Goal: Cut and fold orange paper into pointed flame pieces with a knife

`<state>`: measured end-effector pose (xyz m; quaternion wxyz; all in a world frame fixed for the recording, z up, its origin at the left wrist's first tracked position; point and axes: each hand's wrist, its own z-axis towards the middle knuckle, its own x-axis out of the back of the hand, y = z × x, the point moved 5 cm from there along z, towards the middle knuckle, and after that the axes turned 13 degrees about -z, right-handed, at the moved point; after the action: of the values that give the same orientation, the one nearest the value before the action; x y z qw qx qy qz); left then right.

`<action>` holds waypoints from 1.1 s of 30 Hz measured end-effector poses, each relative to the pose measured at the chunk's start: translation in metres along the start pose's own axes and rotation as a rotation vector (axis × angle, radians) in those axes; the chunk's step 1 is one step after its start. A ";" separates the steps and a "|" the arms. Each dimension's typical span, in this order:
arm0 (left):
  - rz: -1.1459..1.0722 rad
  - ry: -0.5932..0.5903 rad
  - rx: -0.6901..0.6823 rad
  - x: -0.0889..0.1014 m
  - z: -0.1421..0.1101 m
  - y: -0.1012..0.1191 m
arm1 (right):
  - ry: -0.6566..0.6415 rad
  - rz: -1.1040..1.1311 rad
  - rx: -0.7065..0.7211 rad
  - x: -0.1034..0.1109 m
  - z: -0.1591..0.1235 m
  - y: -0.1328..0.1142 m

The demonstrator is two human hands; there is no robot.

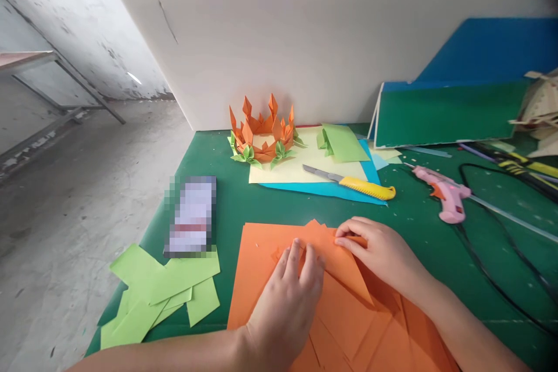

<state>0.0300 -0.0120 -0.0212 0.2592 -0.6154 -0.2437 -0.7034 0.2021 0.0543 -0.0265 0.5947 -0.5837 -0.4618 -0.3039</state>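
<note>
Several green slips (183, 276): loose, overlapping pile at the near left edge of the green table (231, 200)
Phone (192, 215): blurred, lying just beyond the slips
Crown (263, 154): folded orange points, green leaves round the base, standing partly on a cream sheet (279, 174), near the table's far edge
Left hand (288, 302): yours, palm down on the orange sheets (257, 267), fingers stretched out; thumb hidden, so you cannot tell whether it grips
Upper orange piece (342, 270): beside your left hand, on top of the orange sheets straight in front of you
Cutter (368, 187): yellow handle, blade out and pointing left, lying across the cream sheet and the blue sheet (305, 189) beneath it
Right hand (379, 250): yours, thumb and forefinger pinching the far edge of the upper orange piece
Glue gun (444, 192): pink, on the table past your right hand, nozzle toward the left
</note>
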 end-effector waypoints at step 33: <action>-0.018 -0.133 -0.009 -0.005 0.000 -0.004 | 0.034 -0.002 -0.012 0.000 0.002 0.003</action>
<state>0.0279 -0.0081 -0.0260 0.2334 -0.6599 -0.2627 -0.6642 0.2038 0.0566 -0.0281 0.5987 -0.5817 -0.4503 -0.3168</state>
